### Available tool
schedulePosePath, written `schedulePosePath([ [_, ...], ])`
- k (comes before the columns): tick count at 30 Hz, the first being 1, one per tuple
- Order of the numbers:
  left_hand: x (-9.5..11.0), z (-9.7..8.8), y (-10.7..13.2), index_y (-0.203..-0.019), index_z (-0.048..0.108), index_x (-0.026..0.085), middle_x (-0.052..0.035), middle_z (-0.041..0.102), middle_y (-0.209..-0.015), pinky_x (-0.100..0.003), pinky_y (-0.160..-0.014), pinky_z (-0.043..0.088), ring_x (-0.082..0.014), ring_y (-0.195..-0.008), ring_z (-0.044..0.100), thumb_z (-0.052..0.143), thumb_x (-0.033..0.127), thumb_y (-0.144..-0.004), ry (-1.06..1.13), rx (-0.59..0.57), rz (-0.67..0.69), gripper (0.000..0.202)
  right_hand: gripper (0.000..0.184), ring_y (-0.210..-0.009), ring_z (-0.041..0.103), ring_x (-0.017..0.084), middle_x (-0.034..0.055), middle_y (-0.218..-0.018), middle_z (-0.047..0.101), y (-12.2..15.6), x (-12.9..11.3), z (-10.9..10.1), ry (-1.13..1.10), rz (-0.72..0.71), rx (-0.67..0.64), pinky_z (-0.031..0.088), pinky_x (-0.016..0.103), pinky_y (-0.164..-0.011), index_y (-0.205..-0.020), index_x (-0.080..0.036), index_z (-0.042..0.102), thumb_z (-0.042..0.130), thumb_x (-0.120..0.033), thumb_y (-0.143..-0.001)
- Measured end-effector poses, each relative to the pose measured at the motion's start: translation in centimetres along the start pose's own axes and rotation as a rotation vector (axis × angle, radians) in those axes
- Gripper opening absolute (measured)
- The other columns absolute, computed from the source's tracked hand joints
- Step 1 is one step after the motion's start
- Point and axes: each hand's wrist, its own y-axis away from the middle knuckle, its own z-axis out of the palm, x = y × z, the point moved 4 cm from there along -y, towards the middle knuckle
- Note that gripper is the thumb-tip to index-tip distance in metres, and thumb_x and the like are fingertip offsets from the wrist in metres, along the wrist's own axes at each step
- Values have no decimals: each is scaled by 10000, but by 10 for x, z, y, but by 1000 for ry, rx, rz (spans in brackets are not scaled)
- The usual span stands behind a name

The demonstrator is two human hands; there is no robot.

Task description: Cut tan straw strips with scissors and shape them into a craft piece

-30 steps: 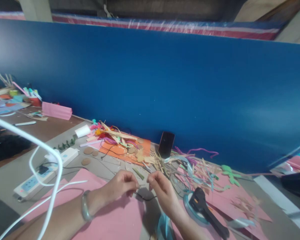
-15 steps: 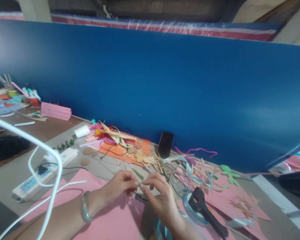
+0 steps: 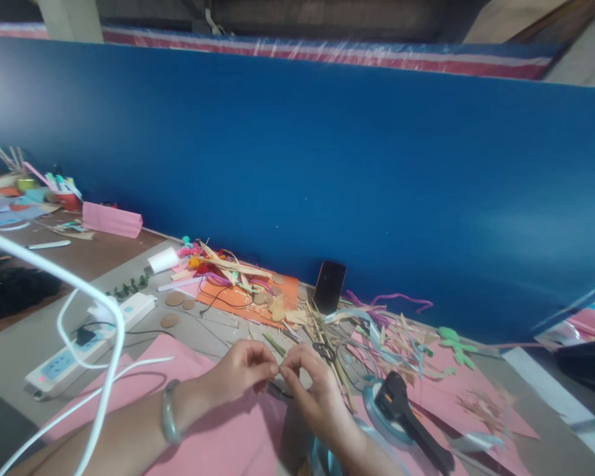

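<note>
My left hand (image 3: 245, 369) and my right hand (image 3: 315, 383) meet fingertip to fingertip over the near edge of a pink paper sheet (image 3: 228, 430). Both are closed in a pinch. Whatever lies between the fingertips is too small to name. A jade-coloured bangle (image 3: 169, 411) circles my left wrist. Just beyond the fingers lie dry stalks (image 3: 322, 327) and a dark pair of scissors (image 3: 324, 352), partly hidden by my right hand. A black glue gun (image 3: 411, 420) rests on a roll of pale blue ribbon (image 3: 377, 410) to the right.
A white power strip (image 3: 89, 350) and a looping white cable (image 3: 114, 357) occupy the left. A dark phone (image 3: 330, 285) leans against the blue partition (image 3: 297, 165). Orange paper (image 3: 218, 301) bears craft scraps; several wooden discs (image 3: 174, 299) lie nearby. A green pipe-cleaner shape (image 3: 456, 345) sits at right.
My right hand's fingers have drawn in slightly, with the index finger bent more. The fingertips remain together, and everything on the table stays where it was.
</note>
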Motion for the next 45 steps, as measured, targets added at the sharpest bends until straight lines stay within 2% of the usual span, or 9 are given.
schedulePosePath([
  [9, -1, -2, 1, -719, 638, 116, 16, 553, -503, -188, -464, 377, -87, -458, 503, 662, 299, -776, -81, -1, 54, 192, 190, -697, 517, 158, 5, -713, 542, -1, 3, 2, 50, -3, 0, 384, 304, -685, -708, -194, 556, 540, -247, -890],
  [15, 0, 1, 0, -684, 611, 123, 17, 549, -476, -201, -480, 398, -97, -460, 511, 663, 348, -770, -28, 5, 23, 247, 195, -673, 525, 148, -3, -690, 552, 0, -1, 0, 56, -34, 29, 390, 294, -670, -694, -193, 559, 543, -235, -884],
  [20, 4, 2, 1, -739, 666, 113, 13, 563, -488, -201, -457, 376, -99, -447, 505, 713, 368, -720, -29, -4, -6, 259, 226, -685, 538, 159, 9, -690, 567, -1, -4, -2, 5, -30, 35, 412, 290, -662, -684, -196, 560, 535, -269, -896],
  [26, 7, -1, 4, -634, 647, 116, 0, 564, -492, -197, -449, 361, -89, -440, 485, 692, 364, -744, -83, -24, 21, 275, 237, -666, 539, 158, 7, -675, 569, -3, -6, -4, 31, -29, 27, 402, 293, -656, -673, -197, 568, 527, -268, -895],
  [30, 5, 0, 5, -680, 642, 129, 9, 576, -509, -194, -455, 362, -86, -436, 478, 665, 293, -764, -136, 18, 54, 186, 177, -695, 542, 161, 7, -710, 579, -1, -6, -3, 122, -80, 15, 383, 307, -683, -727, -199, 566, 521, -224, -896],
  [36, -1, 1, 5, -596, 620, 133, 4, 578, -519, -194, -495, 382, -103, -508, 512, 638, 187, -727, -195, 79, 87, 143, 131, -772, 565, 167, 24, -804, 611, 9, -16, 4, 432, -332, -18, 338, 351, -772, -835, -195, 552, 484, -93, -880],
  [41, -3, -2, 3, -612, 624, 135, 18, 569, -491, -193, -480, 385, -101, -480, 513, 640, 179, -703, -130, 94, 57, 102, 156, -751, 568, 156, 30, -829, 628, 10, -15, -4, 580, -361, 56, 320, 377, -829, -843, -201, 569, 485, -72, -872],
  [43, -1, -2, 3, -617, 620, 135, 19, 562, -463, -196, -458, 383, -96, -439, 503, 641, 231, -731, -82, 82, 28, 150, 124, -691, 546, 148, 12, -761, 616, 6, -13, -12, 560, -359, 101, 335, 360, -785, -793, -205, 564, 530, -111, -866],
  [45, 1, -1, 2, -639, 618, 135, 21, 558, -441, -197, -435, 383, -94, -399, 499, 644, 294, -755, -19, 70, -6, 198, 189, -614, 500, 143, -10, -637, 558, 1, -9, -21, 502, -310, 146, 350, 342, -719, -683, -207, 528, 559, -160, -864],
])
